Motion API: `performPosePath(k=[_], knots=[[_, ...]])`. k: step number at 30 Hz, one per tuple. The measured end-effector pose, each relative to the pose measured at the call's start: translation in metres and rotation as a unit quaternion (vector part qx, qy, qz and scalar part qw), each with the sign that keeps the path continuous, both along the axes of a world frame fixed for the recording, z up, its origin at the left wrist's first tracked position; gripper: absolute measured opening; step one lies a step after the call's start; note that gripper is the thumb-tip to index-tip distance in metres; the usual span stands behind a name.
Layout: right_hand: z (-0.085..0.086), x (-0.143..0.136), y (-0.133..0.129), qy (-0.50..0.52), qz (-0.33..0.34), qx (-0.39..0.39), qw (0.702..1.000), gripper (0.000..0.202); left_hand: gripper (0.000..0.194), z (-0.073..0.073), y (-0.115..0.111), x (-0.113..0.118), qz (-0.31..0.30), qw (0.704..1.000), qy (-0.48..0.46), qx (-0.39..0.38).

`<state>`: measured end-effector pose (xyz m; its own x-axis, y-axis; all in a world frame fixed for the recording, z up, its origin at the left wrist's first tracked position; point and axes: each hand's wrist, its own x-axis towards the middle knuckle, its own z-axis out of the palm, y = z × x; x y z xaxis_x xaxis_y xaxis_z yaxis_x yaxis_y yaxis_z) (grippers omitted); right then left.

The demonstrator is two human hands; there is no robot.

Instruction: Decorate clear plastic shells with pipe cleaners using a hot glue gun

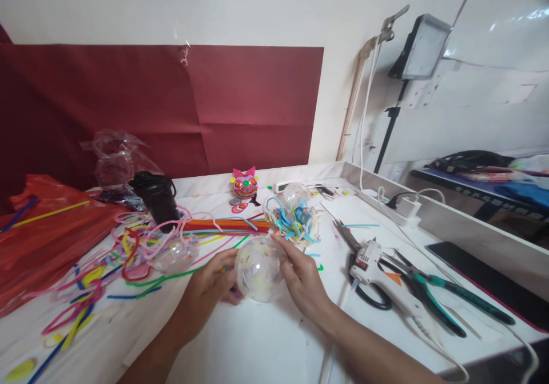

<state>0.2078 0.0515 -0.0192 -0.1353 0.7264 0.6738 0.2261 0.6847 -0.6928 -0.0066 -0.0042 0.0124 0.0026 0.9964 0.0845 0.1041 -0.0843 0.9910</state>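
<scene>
A clear plastic ball (259,269) is held between my two hands above the white table, near its front middle. My left hand (214,278) is curled at the ball's left side, with something small and colourful partly hidden beneath its fingers. From the right, my right hand (302,272) has its fingers against the ball's upper right side. Behind the ball lie a bundle of orange and red pipe cleaners (223,225) and a tangle of blue and cream strips (295,221).
Loose pipe cleaners and another clear ball (176,253) lie left, near a black bottle (156,198) and red plastic bag (51,229). At right are scissors (350,240), a glue gun (388,281), green-handled pliers (437,292) and a phone (489,281). A cat-eared figure (245,185) stands behind.
</scene>
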Motion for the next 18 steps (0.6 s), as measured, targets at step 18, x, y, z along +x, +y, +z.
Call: performPosePath(k=[18], knots=[[0.010,0.030,0.038,-0.045,-0.107,-0.155,0.981,0.047,0.051,-0.006,0.033,-0.040,0.159,0.977,0.129,0.061]])
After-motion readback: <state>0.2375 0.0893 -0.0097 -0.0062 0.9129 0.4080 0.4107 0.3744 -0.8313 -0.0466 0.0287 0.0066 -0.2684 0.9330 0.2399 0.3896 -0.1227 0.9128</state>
